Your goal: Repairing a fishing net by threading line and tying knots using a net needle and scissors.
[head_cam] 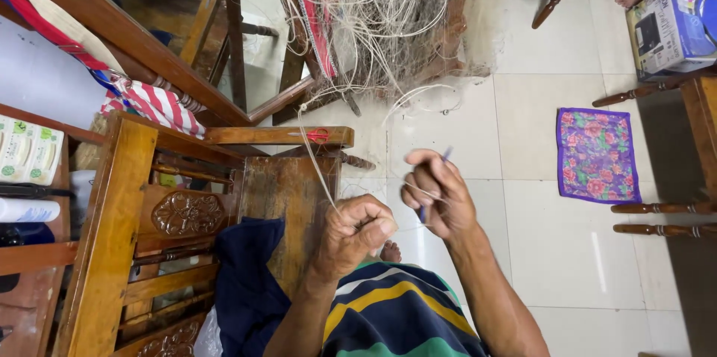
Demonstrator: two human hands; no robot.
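Here, both hands pinched: left (357, 228) on twine (317, 163), right (435, 194) on blue needle (423, 211).

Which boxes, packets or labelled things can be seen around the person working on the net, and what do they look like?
Cardboard box: top right, on a wooden seat; rectangular, white and blue, with a picture of a dark appliance.
Pale packet: far left, on a shelf; flat, cream and white with small green marks.
White tube: just below that packet, lying on its side.
No signs or screens in view.
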